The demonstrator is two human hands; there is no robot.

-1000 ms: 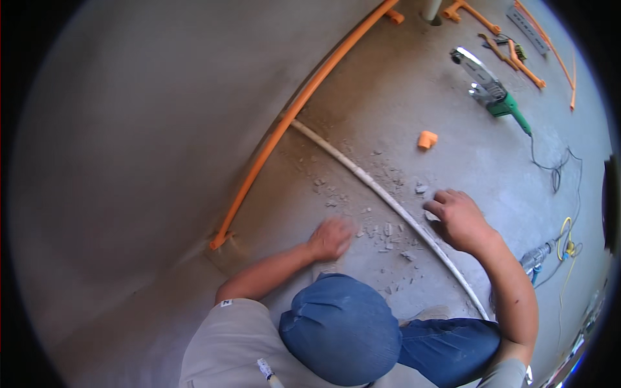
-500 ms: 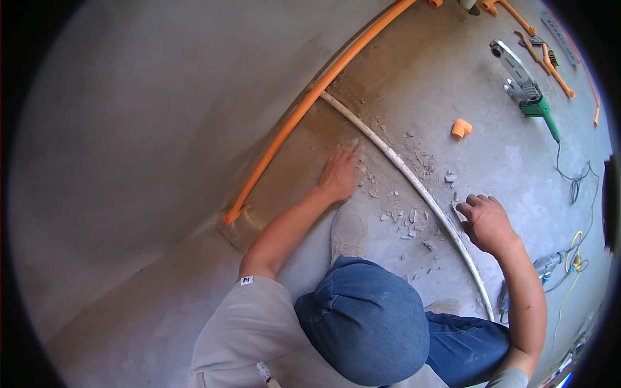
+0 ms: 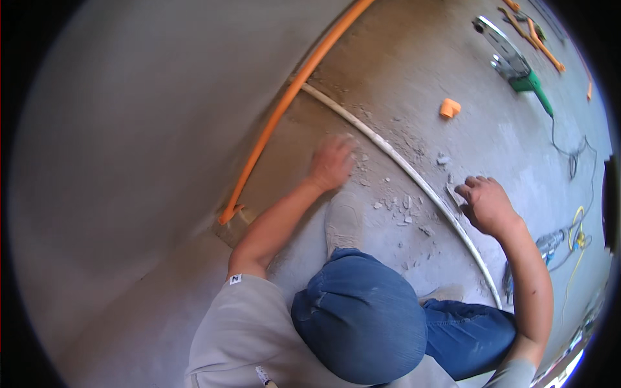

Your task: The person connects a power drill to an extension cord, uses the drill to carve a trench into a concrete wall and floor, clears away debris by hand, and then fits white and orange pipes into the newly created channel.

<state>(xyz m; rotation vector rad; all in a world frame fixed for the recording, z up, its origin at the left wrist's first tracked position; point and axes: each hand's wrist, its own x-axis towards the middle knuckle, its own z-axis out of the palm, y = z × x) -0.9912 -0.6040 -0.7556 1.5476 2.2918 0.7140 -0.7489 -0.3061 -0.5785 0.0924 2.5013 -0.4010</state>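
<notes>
My left hand point(image 3: 334, 161) reaches low over the floor beside the upper part of a pale, dusty pipe point(image 3: 383, 143). Its fingers are stretched out, slightly blurred, touching or just above grey rubble point(image 3: 396, 205), and nothing shows in them. My right hand point(image 3: 486, 205) is on the other side of that pipe with its fingers curled in. A thin, pale sliver shows at its fingertips, but what the fingers hold is hidden. Along the wall base runs an orange pipe point(image 3: 273, 124), which the pale pipe meets at its far end.
An orange elbow fitting point(image 3: 450, 108) lies on the floor at the right. Beyond it rests a pipe welding tool with a green handle point(image 3: 530, 85) and a trailing cord. Orange pipe pieces point(image 3: 545, 44) lie at the far right. A power tool point(image 3: 550, 242) with a yellow cord is near my right forearm.
The view has shifted, so the floor things appear further left and up. My left hand has moved slightly over the rubble; my right hand keeps its curled pose.
</notes>
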